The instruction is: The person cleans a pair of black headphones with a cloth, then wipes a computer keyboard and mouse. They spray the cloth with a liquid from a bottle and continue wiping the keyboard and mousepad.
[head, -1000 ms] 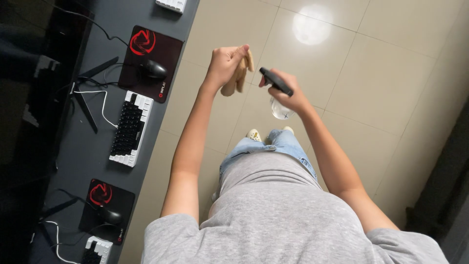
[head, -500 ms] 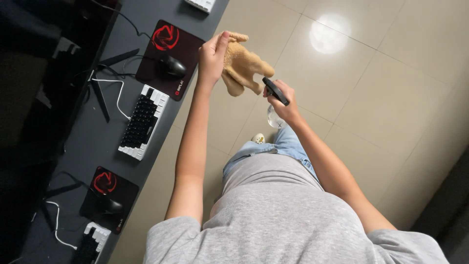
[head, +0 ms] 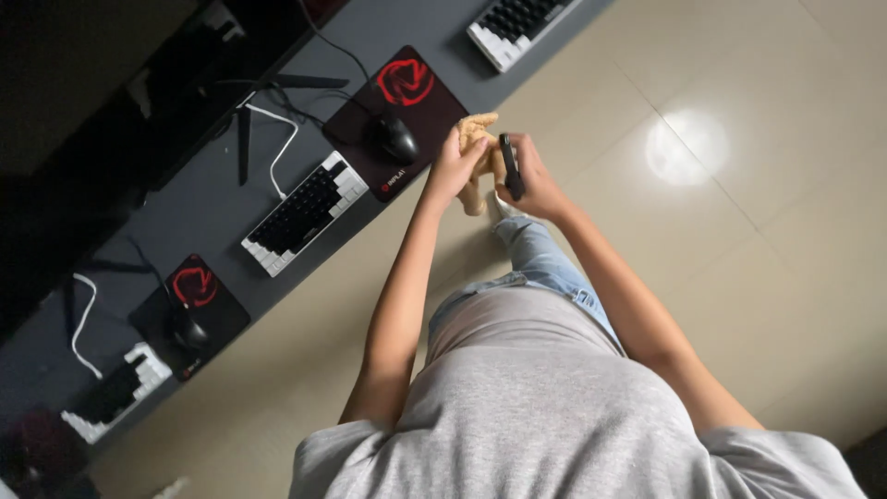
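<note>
Cloth, tan and bunched, sits up at the desk edge under my left hand, and that's the head view, the only one I've got. I'm reading the left hand's fingers as curled together and pinched on the cloth, knuckles toward me, the wad pressed just past the near corner of the black mouse pad with its red emblem. The cloth lies ahead of the fingertips and slightly to the right, its long axis running roughly away from my body, a loose tail hanging down between both hands. My right hand is right beside it, nearly touching, fingers wrapped shut around a slim black bottle-like object that stands close to upright in the grip, top end pointing away from me; I can't make out what kind of head it has. Left is the hand on the cloth, so it's the nearer one; right only flanks it. Both forearms reach forward, nearly straight, converging over the floor tiles at the desk edge, left wrist bent down a touch. A black mouse rests on the pad just left of the cloth, apart from it. A white-framed keyboard lies further left along the desk, well clear of both hands.
</note>
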